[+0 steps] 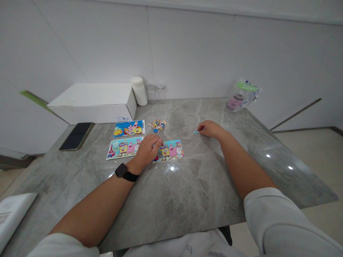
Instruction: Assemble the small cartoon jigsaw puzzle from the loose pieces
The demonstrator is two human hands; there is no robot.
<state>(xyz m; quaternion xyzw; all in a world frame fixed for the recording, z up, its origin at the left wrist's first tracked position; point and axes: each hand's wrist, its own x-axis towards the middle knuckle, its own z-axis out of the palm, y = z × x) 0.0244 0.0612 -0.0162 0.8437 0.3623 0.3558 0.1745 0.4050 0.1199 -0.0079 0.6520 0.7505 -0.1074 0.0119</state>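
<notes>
My left hand (147,150) rests curled on the left edge of a colourful cartoon jigsaw (171,150) on the grey marble table (187,185); a dark watch sits on that wrist. My right hand (210,128) lies farther right with its fingers pinched on a small blue puzzle piece (196,132) against the tabletop. A pile of loose puzzle pieces (158,125) lies behind the jigsaw. Two cartoon picture cards (122,148) (129,128) lie to the left of my left hand.
A white box (93,102) stands at the back left with a white bottle (139,91) and two clear jars (156,92) beside it. A dark phone (76,135) lies at the left. A wrapped cup (241,94) stands back right. A white book (10,214) sits near left.
</notes>
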